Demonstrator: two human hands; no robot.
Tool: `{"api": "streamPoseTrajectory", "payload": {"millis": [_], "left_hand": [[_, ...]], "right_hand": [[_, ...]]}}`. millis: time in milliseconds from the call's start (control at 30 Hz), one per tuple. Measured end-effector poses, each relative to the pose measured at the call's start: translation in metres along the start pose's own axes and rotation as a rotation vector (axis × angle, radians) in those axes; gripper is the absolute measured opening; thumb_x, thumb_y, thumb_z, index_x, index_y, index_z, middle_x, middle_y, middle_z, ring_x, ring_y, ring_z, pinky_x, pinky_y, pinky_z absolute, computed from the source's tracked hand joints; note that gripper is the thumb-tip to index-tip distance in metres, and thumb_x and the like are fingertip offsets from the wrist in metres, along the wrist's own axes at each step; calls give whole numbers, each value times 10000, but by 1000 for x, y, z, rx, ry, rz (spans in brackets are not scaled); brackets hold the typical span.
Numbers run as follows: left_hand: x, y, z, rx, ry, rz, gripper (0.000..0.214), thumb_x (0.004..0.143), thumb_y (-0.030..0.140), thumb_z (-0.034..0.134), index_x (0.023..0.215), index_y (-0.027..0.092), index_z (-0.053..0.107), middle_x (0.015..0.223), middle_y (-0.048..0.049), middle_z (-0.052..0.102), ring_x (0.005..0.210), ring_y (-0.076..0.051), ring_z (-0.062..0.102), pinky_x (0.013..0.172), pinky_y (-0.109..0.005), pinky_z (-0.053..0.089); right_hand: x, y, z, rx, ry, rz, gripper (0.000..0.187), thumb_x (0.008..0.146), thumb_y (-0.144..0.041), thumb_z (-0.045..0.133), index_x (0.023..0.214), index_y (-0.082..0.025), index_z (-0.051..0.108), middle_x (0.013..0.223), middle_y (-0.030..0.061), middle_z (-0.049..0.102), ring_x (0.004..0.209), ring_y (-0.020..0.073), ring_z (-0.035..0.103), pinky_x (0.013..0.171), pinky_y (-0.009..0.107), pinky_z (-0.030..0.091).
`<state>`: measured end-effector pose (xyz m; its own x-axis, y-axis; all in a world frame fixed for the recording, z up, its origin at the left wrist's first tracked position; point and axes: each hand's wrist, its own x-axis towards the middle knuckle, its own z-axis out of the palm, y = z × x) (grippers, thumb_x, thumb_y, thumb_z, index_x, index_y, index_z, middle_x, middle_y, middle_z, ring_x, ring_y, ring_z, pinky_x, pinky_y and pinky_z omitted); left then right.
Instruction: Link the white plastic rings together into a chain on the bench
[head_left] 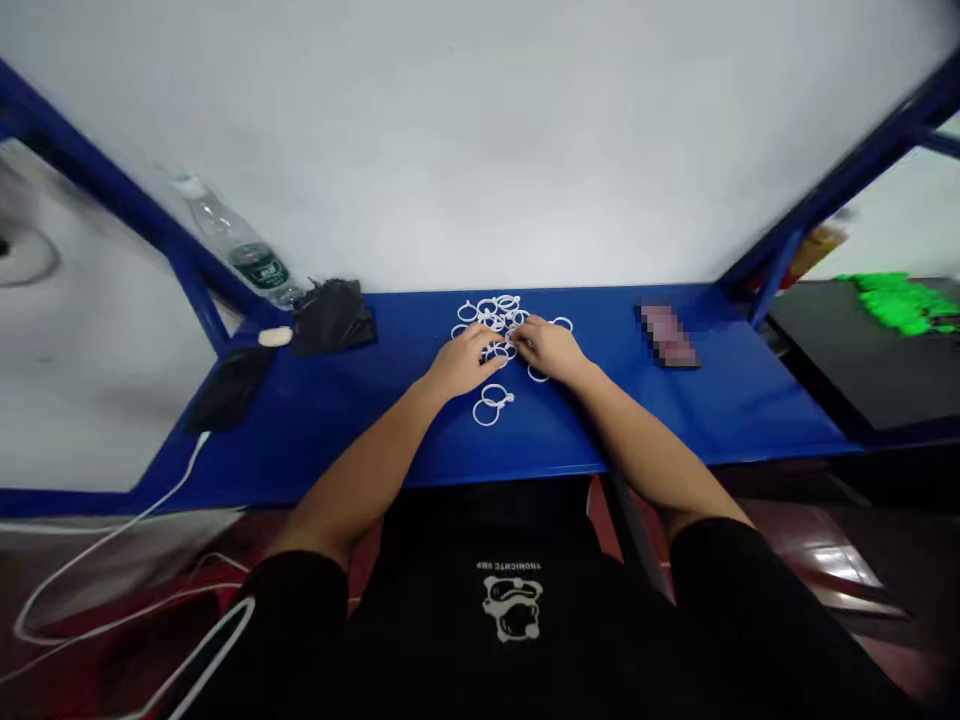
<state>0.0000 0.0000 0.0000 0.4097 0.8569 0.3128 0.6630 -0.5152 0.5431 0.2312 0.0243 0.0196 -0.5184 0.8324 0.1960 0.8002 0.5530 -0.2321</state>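
A loose pile of thin white plastic rings (487,307), each with a small tab, lies on the blue tabletop (405,400). My left hand (463,362) is over the pile's left side, its fingers stretched toward the middle and its thumb apart from them. From the other side, my right hand (551,348) reaches in with curled fingers, its fingertips on a white ring among the others. The fingertips of both hands nearly meet. Closer to me lie two overlapping white rings (486,412). My fingers partly hide the rings beneath them.
At the left are a black plastic bag (334,318), a pale oval object (275,337), a clear bottle (251,255) and a dark device (229,388) with a white cable (161,500). A blurred-out rectangular object (669,336) lies right. Blue frame posts (776,275) flank the table; bright green items (896,302) lie beyond.
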Motion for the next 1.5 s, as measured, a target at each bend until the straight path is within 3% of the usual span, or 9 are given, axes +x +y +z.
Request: {"api": "streamPoseTrajectory", "payload": {"millis": [167, 367, 600, 700, 833, 967, 1067, 1133, 1500], "left_hand": [[0, -1, 0, 10, -2, -6, 297, 1002, 343, 751, 1279, 239, 724, 1344, -84, 686, 913, -182, 702, 874, -359, 593], [0, -1, -1, 28, -103, 32, 246, 1001, 349, 744, 1222, 242, 749, 1219, -62, 740, 935, -205, 711, 906, -382, 595], [2, -7, 3, 19, -55, 72, 320, 1002, 343, 744, 1298, 229, 703, 1364, -102, 721, 1265, -288, 687, 1103, -481, 564], [2, -9, 6, 11, -36, 82, 391, 1010, 326, 731, 1382, 226, 659, 1416, -118, 698, 1328, -300, 665, 1141, -497, 548], [2, -7, 7, 13, 69, 101, 535, 1020, 331, 713, 1516, 210, 551, 1493, -159, 642, 1366, -316, 639, 1127, -499, 550], [3, -5, 2, 6, 158, 174, 253, 1089, 386, 589, 1224, 192, 681, 1241, -129, 740, 1164, -268, 708, 1011, -440, 576], [4, -5, -1, 31, 134, 222, 411, 1140, 416, 452, 847, 206, 650, 850, -59, 706, 816, -202, 683, 819, -376, 560], [3, -5, -1, 54, 120, 246, 480, 1141, 424, 437, 738, 214, 594, 733, -36, 646, 703, -181, 622, 742, -355, 524], [1, -1, 0, 71, 81, 262, 397, 1126, 382, 478, 792, 218, 617, 771, -44, 662, 730, -182, 633, 723, -351, 505]], "right_hand": [[1, 4, 4, 15, -48, -94, 294, 1060, -268, 566, 1272, -184, 753, 1231, 129, 715, 1049, 254, 683, 804, 318, 457], [2, 6, 8, 24, -62, -88, 245, 1082, -240, 524, 1101, -197, 764, 1157, 99, 743, 978, 229, 677, 773, 312, 428], [2, 10, 5, 58, -4, 43, 203, 1072, -186, 473, 1089, -181, 676, 1184, 135, 695, 907, 229, 633, 733, 321, 415], [2, 11, 5, 192, 82, 33, 172, 1071, -197, 457, 1044, -192, 627, 1103, 127, 672, 921, 239, 604, 788, 347, 457], [1, 2, 5, 652, 157, -58, 135, 1094, -318, 487, 1096, -225, 586, 947, 46, 608, 828, 198, 575, 743, 332, 506], [-2, -13, 7, 1016, 58, -75, 257, 1101, -479, 536, 1228, -259, 576, 874, -15, 549, 618, 132, 515, 548, 276, 473], [-3, -17, 6, 1043, 7, -83, 258, 1087, -492, 578, 1164, -247, 609, 837, -23, 575, 590, 117, 517, 524, 259, 453], [-3, -16, 6, 1037, -24, -81, 226, 1076, -456, 603, 1096, -232, 628, 804, -22, 592, 612, 121, 543, 554, 260, 460], [0, -3, 6, 1079, -70, -27, 168, 909, -272, 650, 1022, -171, 722, 798, 5, 697, 693, 124, 628, 683, 277, 521]]}}
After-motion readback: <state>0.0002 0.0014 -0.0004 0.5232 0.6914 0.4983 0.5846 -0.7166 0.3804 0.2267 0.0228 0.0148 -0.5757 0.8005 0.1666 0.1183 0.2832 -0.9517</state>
